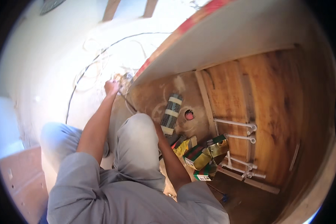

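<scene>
Left hand [111, 88] grip closed on thin tangled wires [124, 79]; right hand hidden behind knee, grip unclear

A single fisheye view is looking steeply down from the person's head onto their own body, which is filling the lower middle at close range. Both forearms are rising from the lower edge: the left hand [111, 87] is reaching up toward the wall [44, 67] at upper left, while the right forearm is dropping behind a raised knee. Farther off, wooden panelling [272, 97] is curving along the right side. Straight edges are bending near the dark circular rim.
</scene>
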### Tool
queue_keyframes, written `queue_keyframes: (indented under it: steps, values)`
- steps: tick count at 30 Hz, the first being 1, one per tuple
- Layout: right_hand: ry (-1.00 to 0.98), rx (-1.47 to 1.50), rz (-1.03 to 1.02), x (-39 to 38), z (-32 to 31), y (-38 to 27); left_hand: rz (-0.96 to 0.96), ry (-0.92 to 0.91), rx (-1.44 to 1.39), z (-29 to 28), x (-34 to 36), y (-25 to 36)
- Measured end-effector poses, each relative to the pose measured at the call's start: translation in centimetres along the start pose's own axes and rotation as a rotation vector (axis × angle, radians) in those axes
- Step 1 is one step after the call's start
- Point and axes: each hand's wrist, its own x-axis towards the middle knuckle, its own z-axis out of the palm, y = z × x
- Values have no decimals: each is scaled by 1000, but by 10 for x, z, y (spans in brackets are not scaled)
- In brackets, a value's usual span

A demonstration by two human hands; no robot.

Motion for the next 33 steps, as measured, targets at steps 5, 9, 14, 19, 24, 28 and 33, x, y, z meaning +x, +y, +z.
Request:
queue_keyframes:
  steps: [5, 9, 14, 19, 24, 28, 33]
  values:
    - [47, -199, 82, -89, -42, -58, 51, -47, -69, -44, 29, 48]
    - [289, 86, 277, -182, -40, -36, 125, -172, -388, -93, 34, 112]
    - [388, 468, 517, -255, -21, -42, 369, -476, -490, -136, 21, 220]
    - [681, 226, 520, -272, 18, -26, 459, -631, -635, -178, -36, 302]
    - [938, -67, 516, -274, 39, -5, 693, -706, -538, -184, -103, 324]
    - [1060, -67, 649, -276, 53, 41, 798, -500, -300, -181, -115, 320]
    - [958, -87, 849, -272, 42, 65, 837, -403, -297, -176, -116, 317]
